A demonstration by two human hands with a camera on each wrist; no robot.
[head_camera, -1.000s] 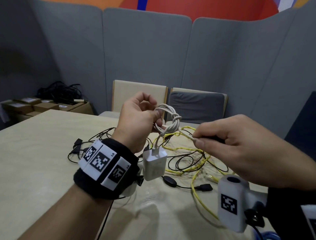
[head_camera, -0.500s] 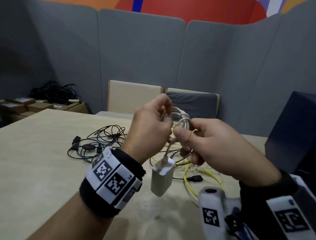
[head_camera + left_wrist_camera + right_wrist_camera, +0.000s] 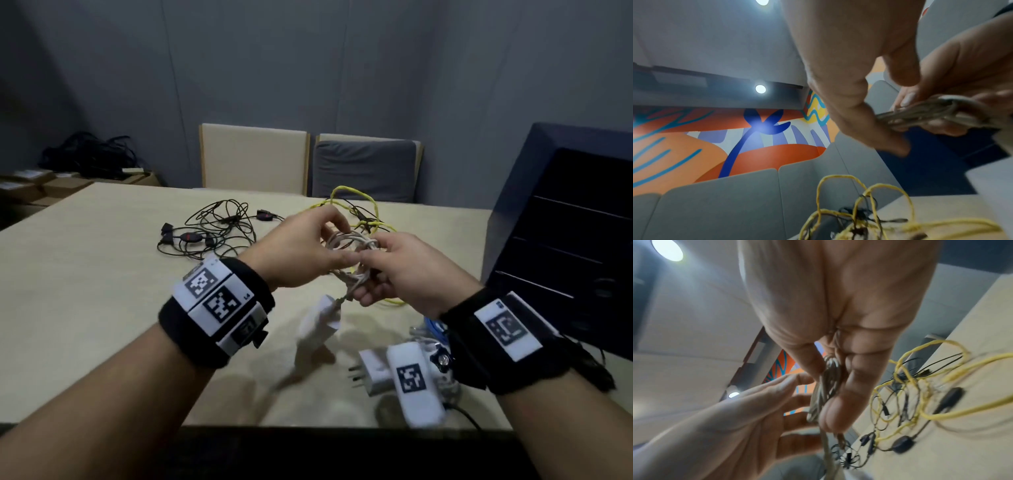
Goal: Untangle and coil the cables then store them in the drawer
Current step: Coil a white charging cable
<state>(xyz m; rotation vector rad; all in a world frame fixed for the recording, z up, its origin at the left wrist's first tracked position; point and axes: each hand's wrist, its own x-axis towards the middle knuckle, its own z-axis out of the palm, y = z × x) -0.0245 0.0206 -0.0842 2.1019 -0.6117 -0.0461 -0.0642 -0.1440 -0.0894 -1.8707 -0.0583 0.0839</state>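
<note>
A white cable wound into a small coil (image 3: 363, 241) hangs above the table between both hands. My right hand (image 3: 366, 270) grips the coil (image 3: 828, 381) between thumb and curled fingers. My left hand (image 3: 340, 240) curves its thumb and index finger round the coil's left side (image 3: 931, 112). The cable's white charger brick (image 3: 320, 322) dangles below, blurred. A yellow cable (image 3: 359, 212) and tangled black cables (image 3: 212, 229) lie on the table. The dark blue drawer unit (image 3: 565, 240) stands at the right with its drawers closed.
A second white plug adapter (image 3: 371, 370) and a blue cable (image 3: 435, 329) lie near the front edge under my right wrist. Two chairs (image 3: 253, 157) stand behind the table (image 3: 85, 274). Boxes and black cables (image 3: 89, 157) are piled at the back left.
My right hand, which held the cable's end out to the right, has come in and closed on the coil. Both hands now sit lower over the table, and the charger brick swings.
</note>
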